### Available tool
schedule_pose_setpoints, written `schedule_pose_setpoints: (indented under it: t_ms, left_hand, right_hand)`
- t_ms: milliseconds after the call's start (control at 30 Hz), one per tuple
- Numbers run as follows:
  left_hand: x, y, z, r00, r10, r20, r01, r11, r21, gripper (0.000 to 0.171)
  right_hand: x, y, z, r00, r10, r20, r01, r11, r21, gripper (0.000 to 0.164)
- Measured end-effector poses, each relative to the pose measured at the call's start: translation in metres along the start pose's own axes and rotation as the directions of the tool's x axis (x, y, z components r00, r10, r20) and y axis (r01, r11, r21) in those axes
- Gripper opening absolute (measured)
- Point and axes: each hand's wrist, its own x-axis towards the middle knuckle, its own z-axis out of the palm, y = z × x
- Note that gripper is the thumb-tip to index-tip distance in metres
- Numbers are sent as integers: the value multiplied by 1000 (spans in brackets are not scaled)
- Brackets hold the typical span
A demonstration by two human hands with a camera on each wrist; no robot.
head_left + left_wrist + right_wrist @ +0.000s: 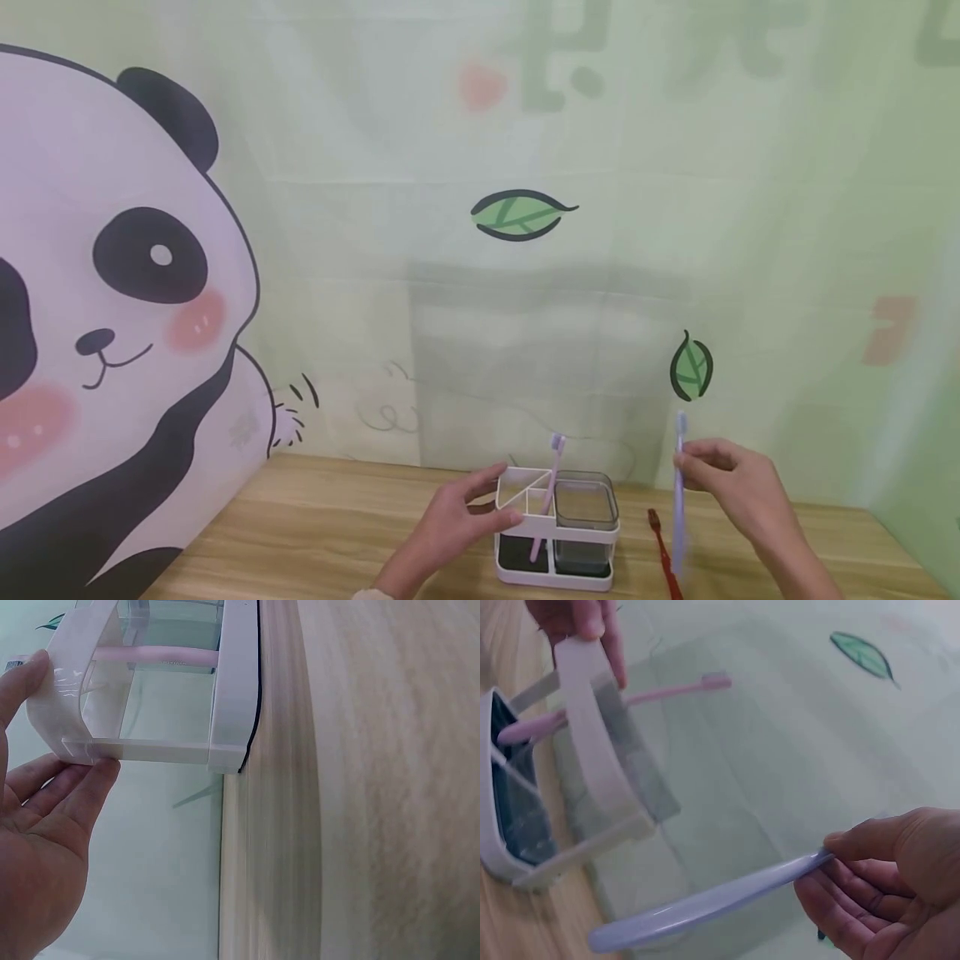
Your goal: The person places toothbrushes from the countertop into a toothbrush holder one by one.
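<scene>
A white toothbrush holder [525, 527] with divided slots stands on the table. My left hand [450, 518] grips its left side, thumb in front and fingers behind, as the left wrist view also shows. A pink toothbrush [551, 483] leans upright in one of the holder's slots. To the right of the holder, my right hand [738, 483] pinches a purple toothbrush [679, 508] near its bristle end, between thumb and fingers. The brush hangs nearly vertical, bristles up, apart from the holder. In the right wrist view its handle [705, 904] points toward the holder.
A clear grey cup [587, 502] sits in the holder's right compartment. A red toothbrush [663, 550] lies on the wooden table [300, 533], partly behind the purple one. Behind the table hangs a green backdrop [360, 250] with a printed panda [172, 333] and leaves.
</scene>
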Motion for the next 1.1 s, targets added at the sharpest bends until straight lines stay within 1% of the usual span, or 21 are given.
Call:
schedule_pose_setpoints:
  t_ms: [167,300,433,533,667,767,933,1100]
  left_hand:
    - [0,0,0,1000,13,-6,-13,1000,-25,69]
    - [0,-1,0,1000,18,-8,-18,1000,-22,68]
    - [1,-2,1,1000,18,-9,-18,1000,-8,68]
    - [1,-2,1,1000,20,-9,-20,1000,1,68]
    - [1,-2,0,1000,12,-11,-12,1000,4,69]
    - [1,-1,0,1000,9,-8,-9,1000,-1,69]
    - [0,0,0,1000,16,-4,-16,1000,-4,69]
    - [0,0,-1,1000,3,-3,-3,1000,-3,70]
  right_hand:
    - [-6,-19,6,998,-41,-42,42,999,20,54]
    - [-9,-33,12,994,-89,-69,94,993,66,49]
    - [-10,-44,21,984,-141,-105,155,978,140,44]
    - [-11,-52,28,979,-159,-126,180,968,173,42]
    - [-12,-63,40,977,-164,-137,189,963,191,43]
    - [-12,-69,50,973,-176,-148,206,953,223,40]
    - [-13,-74,66,970,-182,-163,221,937,269,34]
    - [-13,-77,78,970,-174,-168,217,934,285,34]
